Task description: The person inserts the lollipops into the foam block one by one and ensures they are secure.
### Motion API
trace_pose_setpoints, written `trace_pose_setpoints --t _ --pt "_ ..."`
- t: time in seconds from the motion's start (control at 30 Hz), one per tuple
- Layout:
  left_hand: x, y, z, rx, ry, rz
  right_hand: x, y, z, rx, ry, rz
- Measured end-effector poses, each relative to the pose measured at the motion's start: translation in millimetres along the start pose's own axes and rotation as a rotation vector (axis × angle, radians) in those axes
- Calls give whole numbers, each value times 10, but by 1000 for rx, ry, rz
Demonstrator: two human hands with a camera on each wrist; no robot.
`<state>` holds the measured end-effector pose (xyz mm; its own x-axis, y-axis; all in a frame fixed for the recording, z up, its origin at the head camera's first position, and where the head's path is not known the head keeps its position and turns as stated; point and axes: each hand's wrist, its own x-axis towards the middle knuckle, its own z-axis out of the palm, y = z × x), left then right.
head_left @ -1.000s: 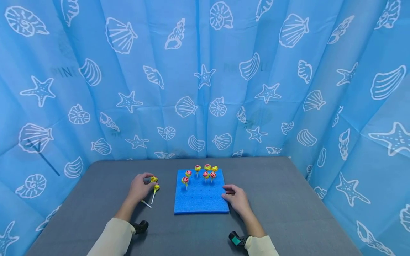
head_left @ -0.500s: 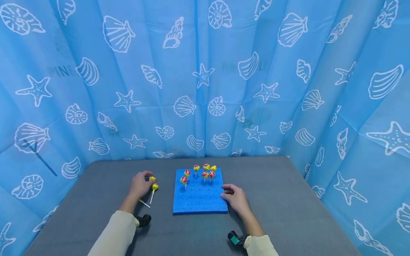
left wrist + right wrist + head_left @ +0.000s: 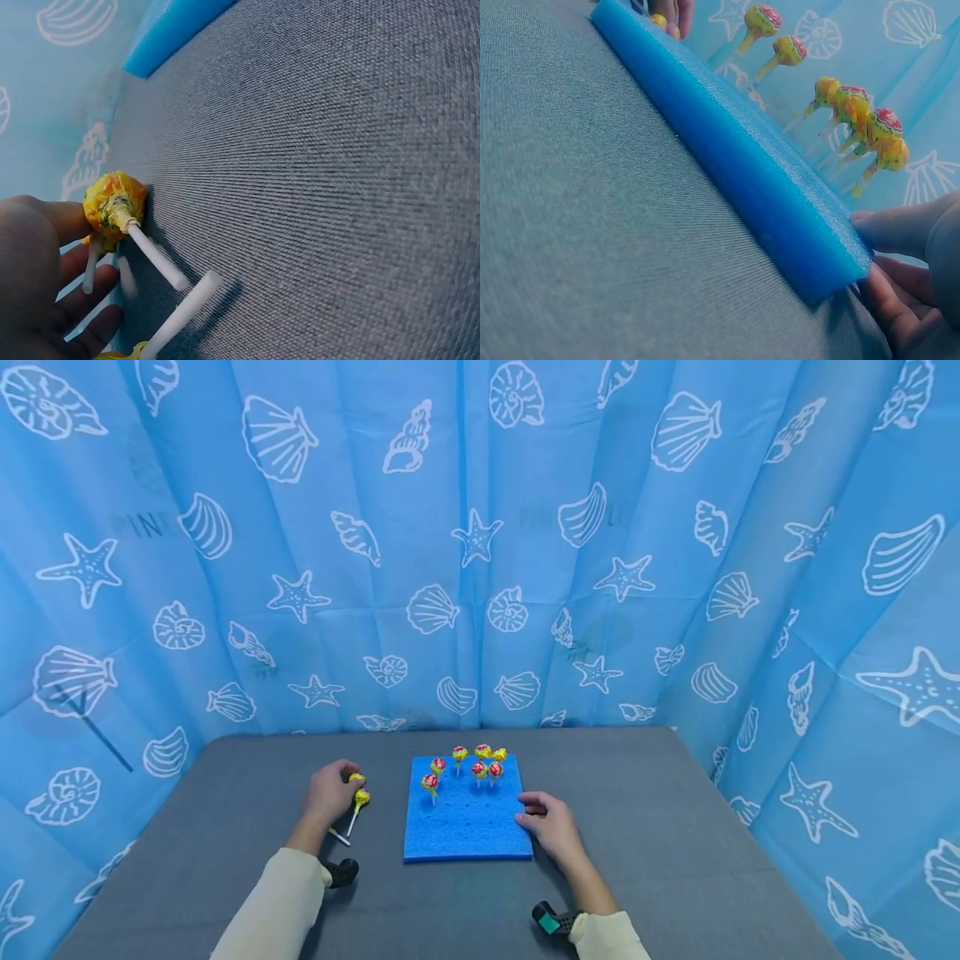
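Observation:
My left hand [image 3: 327, 795] is at the loose yellow-wrapped lollipops on the left of the table, its thumb and fingers round the farther lollipop [image 3: 357, 777]. A nearer lollipop [image 3: 116, 202] partly hides that grip in the left wrist view; its white stick points toward the camera. A third lollipop [image 3: 176, 319] lies closer to the wrist, mostly its stick showing. My right hand [image 3: 553, 827] grips the right edge of a blue foam board [image 3: 468, 839], thumb on top and fingers at the side and underneath. Several lollipops [image 3: 763, 21] stand upright in the board's far part.
Small holes [image 3: 467, 823] dot the near half of the foam board. A grey cloth covers the table [image 3: 637, 810]. Behind it hangs a blue curtain [image 3: 480, 635] with white shell prints. A black wrist device [image 3: 551, 918] sits at the right wrist, low over the table.
My left forearm and wrist have shifted slightly to the right while the fingers stay at the same lollipops. My right hand keeps its hold on the board. The head view has shifted a little.

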<state>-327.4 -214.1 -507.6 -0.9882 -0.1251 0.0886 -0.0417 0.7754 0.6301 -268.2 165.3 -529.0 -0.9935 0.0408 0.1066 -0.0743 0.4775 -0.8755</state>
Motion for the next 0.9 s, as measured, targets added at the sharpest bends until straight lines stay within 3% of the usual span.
trace_pose_setpoints --t 0.4,0.57,0.9 --pt "-51 30 -35 -97 95 65 4 -10 -5 4 -5 1" --pt "-67 105 -57 -135 133 105 9 2 -5 0 -5 -1" --pt "-100 337 -148 -240 130 177 7 -3 -1 -7 -6 0"
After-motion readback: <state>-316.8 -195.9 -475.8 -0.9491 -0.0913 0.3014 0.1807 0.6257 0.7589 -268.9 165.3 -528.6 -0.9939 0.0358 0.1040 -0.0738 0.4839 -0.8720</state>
